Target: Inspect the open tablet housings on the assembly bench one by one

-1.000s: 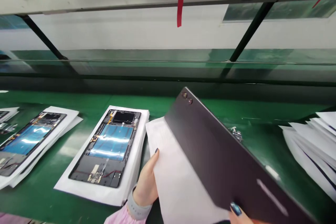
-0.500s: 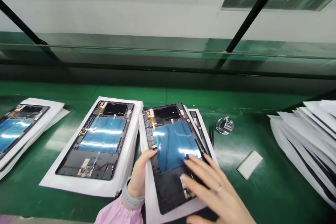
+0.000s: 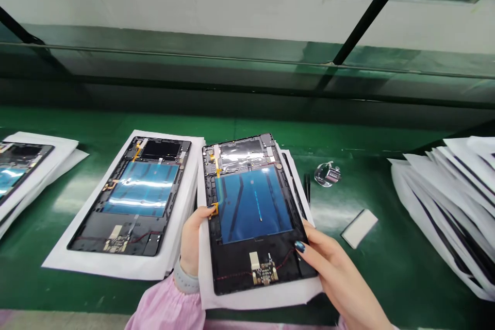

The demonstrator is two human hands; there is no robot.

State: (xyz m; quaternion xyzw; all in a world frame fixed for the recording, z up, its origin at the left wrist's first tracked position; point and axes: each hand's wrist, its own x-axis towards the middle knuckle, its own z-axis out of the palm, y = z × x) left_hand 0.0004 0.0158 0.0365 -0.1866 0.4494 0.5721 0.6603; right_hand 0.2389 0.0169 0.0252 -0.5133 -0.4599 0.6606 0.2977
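I hold an opened tablet chassis with a blue battery, lying face-up on a white sheet. My left hand grips its left edge, thumb on the frame. My right hand grips the lower right corner, thumb on the dark frame. Beneath it lies another dark unit on white sheets. A second opened tablet chassis lies on its own white sheet just to the left on the green belt.
A third opened unit on white sheets sits at the far left. A fanned stack of white sheets fills the right. A small metal counter, black tweezers and a white pad lie right of my hands.
The dark tablet back I held up a second ago has been turned over and set flat, internals up. My right hand moved from on top of it to its lower right corner.
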